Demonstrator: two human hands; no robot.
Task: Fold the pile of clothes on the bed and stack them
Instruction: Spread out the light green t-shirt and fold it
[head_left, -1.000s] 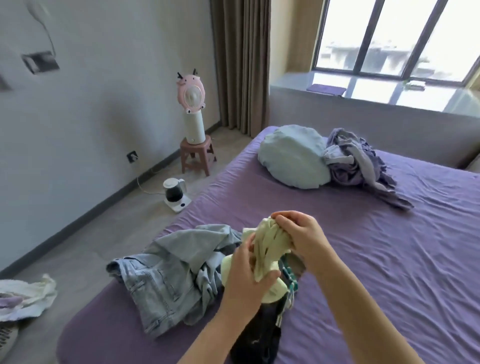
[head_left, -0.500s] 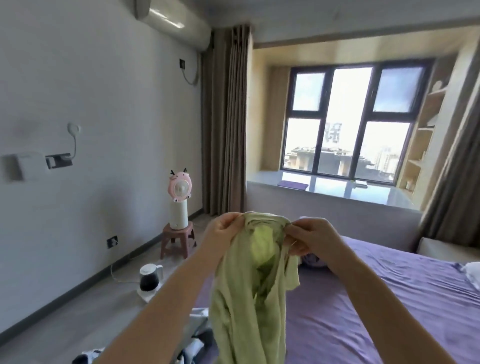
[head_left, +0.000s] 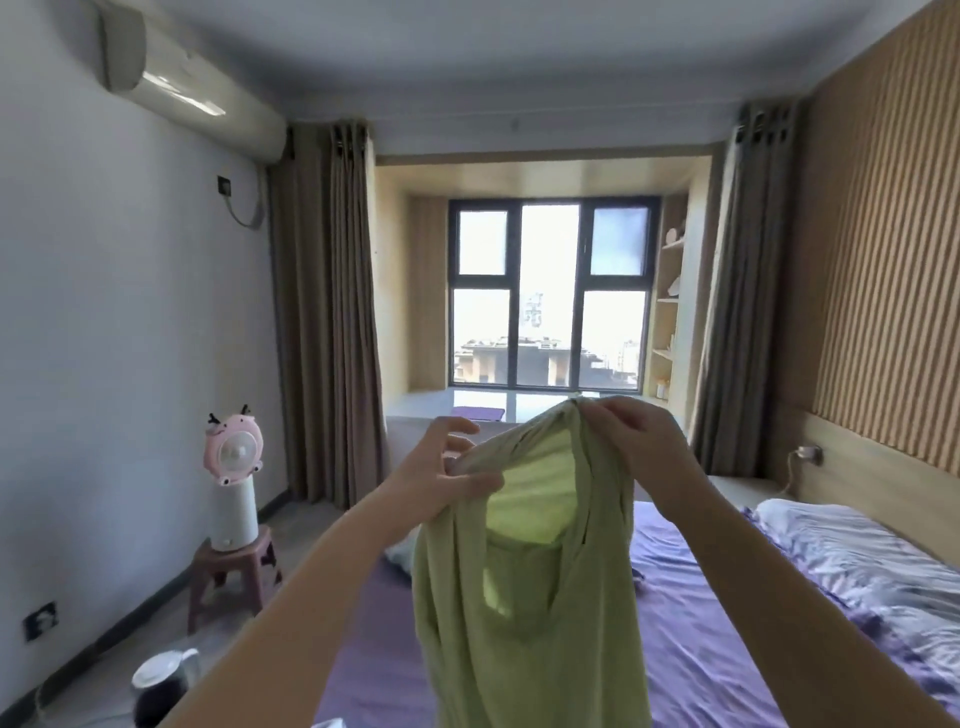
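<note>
Fingers (head_left: 605, 415) of my right hand (head_left: 641, 447) are pinching the top edge of the pale green top (head_left: 524, 597) at what looks like one shoulder strap, and my left hand (head_left: 441, 478) is gripping the other strap between thumb and curled fingers, two fingers lifting free. I am holding the garment up in the air in front of me, well above the bed (head_left: 701, 649), so that it is hanging straight under its own weight and I can find its shape before folding. Its lower part is running out of the bottom of the view. Light from the window (head_left: 550, 291) is shining through the thin fabric, showing me the neckline and an inner layer. I judge I am only at the start: nothing folded is showing on the purple sheet, and the rest of the pile is lying out of view.
</note>
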